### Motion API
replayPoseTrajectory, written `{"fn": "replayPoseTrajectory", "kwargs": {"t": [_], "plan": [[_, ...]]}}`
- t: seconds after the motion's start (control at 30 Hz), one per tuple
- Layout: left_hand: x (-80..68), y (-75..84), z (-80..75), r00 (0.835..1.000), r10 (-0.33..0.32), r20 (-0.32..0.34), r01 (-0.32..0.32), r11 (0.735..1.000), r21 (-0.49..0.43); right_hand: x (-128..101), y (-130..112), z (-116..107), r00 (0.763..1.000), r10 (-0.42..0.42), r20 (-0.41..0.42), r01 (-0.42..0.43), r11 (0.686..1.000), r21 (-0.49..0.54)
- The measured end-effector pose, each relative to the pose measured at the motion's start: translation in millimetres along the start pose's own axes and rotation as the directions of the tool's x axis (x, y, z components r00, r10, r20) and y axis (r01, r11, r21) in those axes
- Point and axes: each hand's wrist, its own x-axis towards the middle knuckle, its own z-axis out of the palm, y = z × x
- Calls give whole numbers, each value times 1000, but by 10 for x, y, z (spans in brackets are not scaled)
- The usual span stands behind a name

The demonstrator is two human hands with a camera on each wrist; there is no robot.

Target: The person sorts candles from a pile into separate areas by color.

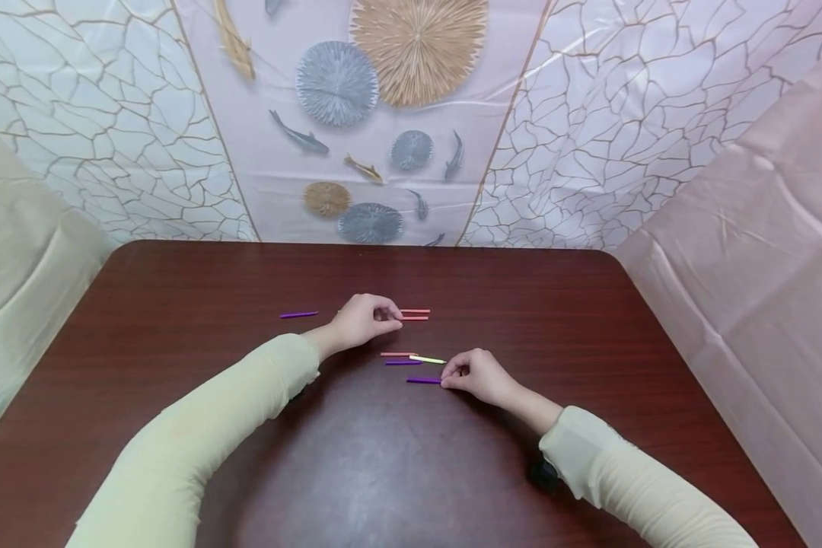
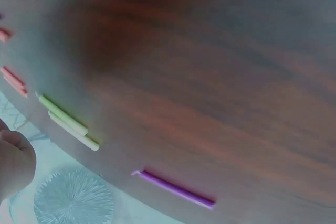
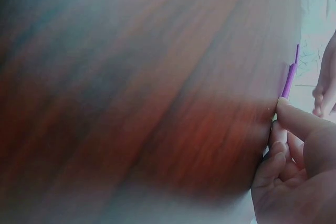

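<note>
Purple stick [image 1: 423, 380] pinched at right end by right hand [image 1: 478, 375], flat on tabletop [image 1: 178, 304]. Two orange sticks [image 1: 415, 313] touched by curled left hand [image 1: 363, 320]; grip there unclear.

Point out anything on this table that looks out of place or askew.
One purple stick lies alone, left of the left hand, apart from the other sticks. The yellow stick sits slightly slanted beside its neighbours. Nothing looks spilled or damaged.
</note>
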Motion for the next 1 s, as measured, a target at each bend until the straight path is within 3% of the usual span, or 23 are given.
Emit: {"fn": "replayPoseTrajectory", "kwargs": {"t": [0.37, 0.8, 1.0], "plan": [[-345, -203, 121, 999, 49, 24, -49, 999, 13, -7, 19, -6, 1000, -18, -17, 18, 1000, 0], [-405, -216, 159, 998, 59, 19, -59, 998, 34, -11, -28, 11, 1000, -3, -4, 3, 1000, 7], [-397, -188, 170, 999, 24, 24, -25, 998, 57, -13, -28, 7, 1000, -3, -3, 3, 1000, 5]]}}
